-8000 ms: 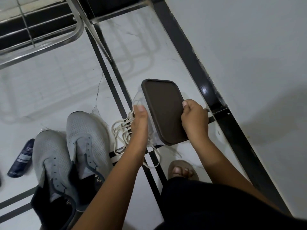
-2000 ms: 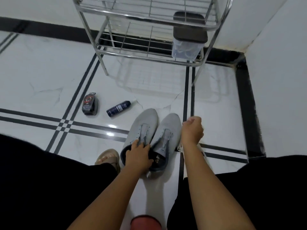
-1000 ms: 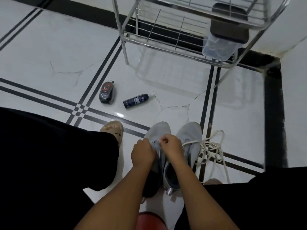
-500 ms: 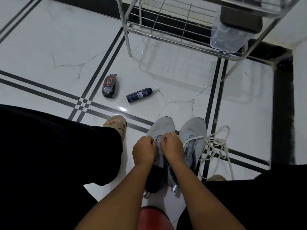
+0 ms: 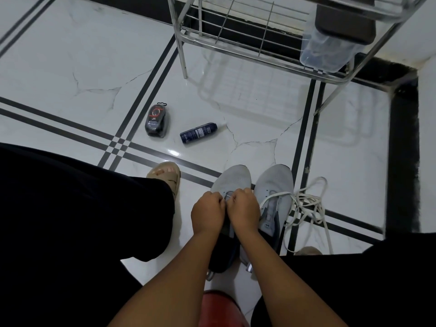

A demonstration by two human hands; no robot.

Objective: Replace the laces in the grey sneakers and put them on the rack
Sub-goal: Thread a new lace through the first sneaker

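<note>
— Can you read any words here?

— Not really. The dark blue spray can (image 5: 198, 133), far past the left hand (image 5: 207, 214), has a white label, but the letters are too tiny.

— And the black pack (image 5: 157, 120) beside it?

— It has a red ring and small print. I can't read that either.

Left sneaker (image 5: 232, 182): I see grey mesh, toe pointing away, flat on the tiled floor, white lace at its front eyelets.
Right sneaker (image 5: 274, 185): touching it, lace crossing its tongue.
Laces (image 5: 309, 204): white, tangled loosely just right.
Rack (image 5: 247, 41): steel wire, beyond.
</note>
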